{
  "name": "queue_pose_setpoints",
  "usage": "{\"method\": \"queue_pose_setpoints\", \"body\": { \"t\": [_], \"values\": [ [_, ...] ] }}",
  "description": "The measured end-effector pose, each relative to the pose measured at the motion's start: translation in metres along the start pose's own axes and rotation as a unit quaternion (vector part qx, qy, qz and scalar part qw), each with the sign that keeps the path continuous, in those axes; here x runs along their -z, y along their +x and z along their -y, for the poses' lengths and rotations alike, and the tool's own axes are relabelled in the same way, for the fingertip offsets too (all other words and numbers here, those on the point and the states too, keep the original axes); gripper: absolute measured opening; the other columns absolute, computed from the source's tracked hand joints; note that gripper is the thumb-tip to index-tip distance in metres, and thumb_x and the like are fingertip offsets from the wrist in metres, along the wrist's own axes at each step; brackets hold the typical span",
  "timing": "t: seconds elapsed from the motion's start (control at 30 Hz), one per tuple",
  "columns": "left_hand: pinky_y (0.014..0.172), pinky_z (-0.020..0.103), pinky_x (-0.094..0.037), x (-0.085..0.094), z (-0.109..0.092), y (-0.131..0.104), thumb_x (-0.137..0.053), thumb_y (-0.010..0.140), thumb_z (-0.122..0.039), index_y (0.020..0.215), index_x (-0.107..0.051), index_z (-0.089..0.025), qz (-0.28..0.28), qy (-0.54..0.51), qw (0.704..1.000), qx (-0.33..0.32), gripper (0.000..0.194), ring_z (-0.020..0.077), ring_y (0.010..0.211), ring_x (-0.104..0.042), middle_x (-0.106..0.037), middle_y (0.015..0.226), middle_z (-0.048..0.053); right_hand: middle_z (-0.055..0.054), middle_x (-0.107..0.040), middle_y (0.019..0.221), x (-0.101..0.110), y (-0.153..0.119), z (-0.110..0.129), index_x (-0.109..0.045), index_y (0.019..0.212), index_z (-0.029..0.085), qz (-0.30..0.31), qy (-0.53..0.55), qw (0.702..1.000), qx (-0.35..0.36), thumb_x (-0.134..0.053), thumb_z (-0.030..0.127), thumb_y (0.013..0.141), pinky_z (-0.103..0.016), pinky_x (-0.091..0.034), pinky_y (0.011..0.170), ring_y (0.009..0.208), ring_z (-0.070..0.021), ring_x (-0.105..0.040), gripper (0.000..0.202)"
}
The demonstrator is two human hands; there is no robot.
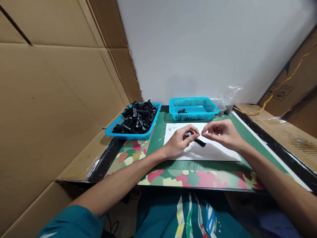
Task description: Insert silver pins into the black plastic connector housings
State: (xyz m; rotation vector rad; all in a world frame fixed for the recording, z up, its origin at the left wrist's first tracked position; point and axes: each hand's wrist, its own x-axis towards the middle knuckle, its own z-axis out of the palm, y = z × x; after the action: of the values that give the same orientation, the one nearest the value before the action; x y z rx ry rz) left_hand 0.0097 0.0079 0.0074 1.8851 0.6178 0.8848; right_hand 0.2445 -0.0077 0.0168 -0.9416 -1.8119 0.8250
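My left hand [182, 140] is closed around a black plastic part [200, 142], a narrow bar whose end sticks out below the fingers over the white sheet. Close beside it, my right hand [221, 134] is closed, with thumb and forefinger pinched near the left fingertips. A thin metal piece [213, 132] shows between the right fingers; its kind is too small to make out. Both hands are above the white paper [208, 153]. Small thin metal pieces [171, 128] lie scattered at the paper's far left corner.
A blue basket [131, 136] heaped with black plastic parts [140, 115] stands at the left. Another blue basket [194, 116], at the back, holds a few black parts [182, 111]. Clear plastic bags [226, 102] sit beside it. Cardboard walls [61, 82] flank the table; a yellow wire [284, 81] hangs right.
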Motion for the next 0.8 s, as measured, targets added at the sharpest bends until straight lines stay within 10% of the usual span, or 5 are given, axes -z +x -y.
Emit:
{"method": "queue_pose_setpoints", "body": {
  "t": [0.5, 0.8],
  "values": [
    [0.073, 0.027, -0.044, -0.0022, -0.0006, -0.0045, -0.053, 0.108, -0.032, 0.102, -0.068, -0.018, -0.049, 0.255, 0.963, -0.077, 0.021, 0.0133, 0.078, -0.061, -0.07, 0.098, 0.003, 0.003, -0.048, 0.06, -0.0062, 0.0052, -0.002, -0.079, 0.084, 0.015, 0.051, 0.003, 0.996, -0.072, -0.08, 0.046, 0.085, -0.029, -0.022, 0.054, 0.059, -0.0105, -0.033, 0.031],
    [0.075, 0.03, -0.047, 0.0019, 0.001, -0.0021, -0.067, 0.101, -0.044, 0.109, -0.08, -0.023, -0.06, 0.28, 0.958, -0.001, 0.026, 0.0166, 0.081, -0.063, -0.068, 0.096, 0.003, 0.004, -0.047, 0.059, 0.0005, 0.0071, -0.0073, -0.075, 0.077, 0.014, 0.058, 0.008, 0.982, -0.182, -0.08, 0.036, 0.075, -0.027, -0.024, 0.05, 0.055, -0.0096, -0.036, 0.023]
  ]
}}
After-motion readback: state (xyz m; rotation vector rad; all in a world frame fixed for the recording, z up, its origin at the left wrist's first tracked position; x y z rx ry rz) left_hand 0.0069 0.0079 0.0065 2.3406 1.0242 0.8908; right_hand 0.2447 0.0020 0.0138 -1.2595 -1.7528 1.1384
